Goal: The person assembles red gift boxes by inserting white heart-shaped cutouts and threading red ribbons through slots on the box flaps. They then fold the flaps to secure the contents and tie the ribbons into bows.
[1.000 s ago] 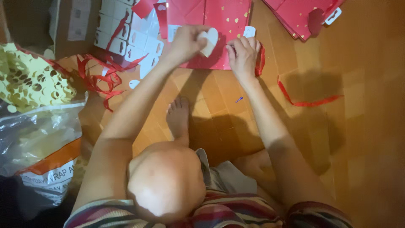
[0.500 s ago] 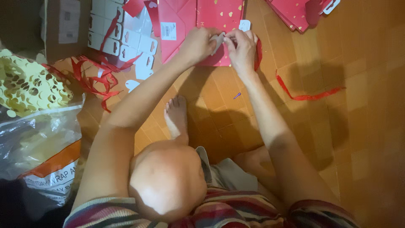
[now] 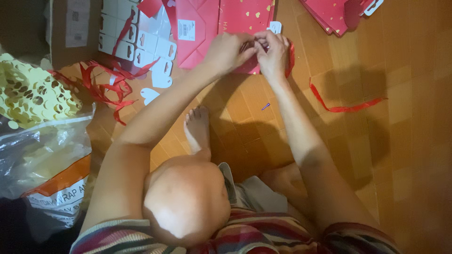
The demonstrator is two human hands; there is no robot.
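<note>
My left hand (image 3: 229, 49) and my right hand (image 3: 274, 52) meet fingertip to fingertip above a flat red gift bag (image 3: 245, 19) with small gold hearts. Between the fingers they pinch a small white tag, mostly hidden, and the end of a red ribbon (image 3: 291, 59) that curls down past my right hand. Another white tag (image 3: 275, 26) lies on the bag just above my right hand. My knee and bare foot (image 3: 197, 129) rest on the wooden floor (image 3: 405, 141) below the hands.
A loose red ribbon (image 3: 341, 106) lies on the floor at the right. More red bags (image 3: 336, 14) are stacked at the top right. White tags (image 3: 141, 44) and tangled ribbons (image 3: 103, 87) lie at the left, beside yellow punched paper (image 3: 33, 94) and a plastic bag (image 3: 47, 160).
My left hand carried the white tag to the right until it met my right hand. Both hands have closed together over the bag's lower edge.
</note>
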